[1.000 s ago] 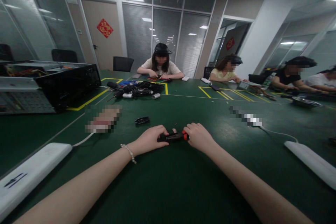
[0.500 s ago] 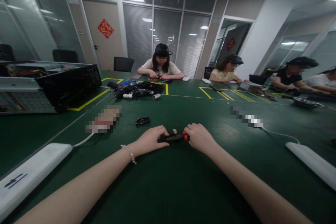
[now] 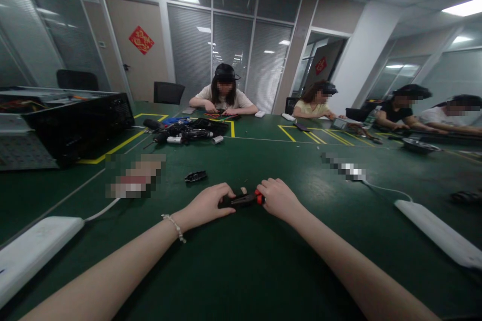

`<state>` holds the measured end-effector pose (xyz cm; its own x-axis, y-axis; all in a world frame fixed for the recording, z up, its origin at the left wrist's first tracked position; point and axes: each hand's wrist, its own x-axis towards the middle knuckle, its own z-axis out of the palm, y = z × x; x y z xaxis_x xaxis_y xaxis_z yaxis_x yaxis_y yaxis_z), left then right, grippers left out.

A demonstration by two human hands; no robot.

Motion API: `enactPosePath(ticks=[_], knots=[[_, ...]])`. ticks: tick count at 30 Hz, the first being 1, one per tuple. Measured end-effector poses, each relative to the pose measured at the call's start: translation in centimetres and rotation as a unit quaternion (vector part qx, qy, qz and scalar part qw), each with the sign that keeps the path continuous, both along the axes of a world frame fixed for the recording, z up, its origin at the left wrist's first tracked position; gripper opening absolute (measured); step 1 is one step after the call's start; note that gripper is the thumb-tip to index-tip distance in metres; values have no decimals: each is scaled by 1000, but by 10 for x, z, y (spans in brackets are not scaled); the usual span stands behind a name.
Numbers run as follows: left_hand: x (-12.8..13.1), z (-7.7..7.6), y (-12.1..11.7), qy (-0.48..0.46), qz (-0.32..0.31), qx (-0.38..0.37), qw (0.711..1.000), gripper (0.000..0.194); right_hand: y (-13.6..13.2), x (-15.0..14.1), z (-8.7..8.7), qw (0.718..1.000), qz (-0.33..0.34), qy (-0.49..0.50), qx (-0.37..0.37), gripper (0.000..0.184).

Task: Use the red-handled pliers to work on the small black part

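Note:
My right hand [image 3: 279,199] is closed around the red handles of a pair of pliers [image 3: 244,200], whose dark jaws point left. My left hand [image 3: 206,204], with a beaded bracelet at its wrist, pinches a small black part [image 3: 225,204] between thumb and fingers. The plier tips meet or overlap this part; dark on dark, the exact contact cannot be made out. A small pale scrap [image 3: 243,190] lies just beyond the jaws. Farther left on the green table [image 3: 241,266] rests another black piece [image 3: 196,176].
A black computer case [image 3: 81,128] stands at the left. Beyond my hands lies a pile of dark tools and parts [image 3: 188,130]. White power strips [image 3: 41,248] flank both arms, with cables running to blurred-out items. Several people sit across the table, one directly opposite [image 3: 225,93].
The whole view has swung slightly to the right, so everything sits farther left in the picture. Both hands keep the same hold on the pliers and the black part.

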<state>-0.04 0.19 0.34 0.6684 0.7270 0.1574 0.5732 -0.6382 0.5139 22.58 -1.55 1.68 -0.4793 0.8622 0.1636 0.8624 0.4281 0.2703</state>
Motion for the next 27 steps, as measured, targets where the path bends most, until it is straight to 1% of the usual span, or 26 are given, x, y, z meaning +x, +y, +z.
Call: enactPosePath(ticks=[7, 17, 27], knots=[[0, -4, 2, -11, -4, 6, 1000, 26, -1, 1, 1, 1000, 1, 5, 3, 19], [0, 1, 0, -7, 1, -9, 1000, 26, -2, 0, 0, 1000, -1, 5, -4, 21], [1, -1, 0, -13, 2, 10, 1000, 25, 0, -1, 0, 1000, -10, 1, -7, 20]])
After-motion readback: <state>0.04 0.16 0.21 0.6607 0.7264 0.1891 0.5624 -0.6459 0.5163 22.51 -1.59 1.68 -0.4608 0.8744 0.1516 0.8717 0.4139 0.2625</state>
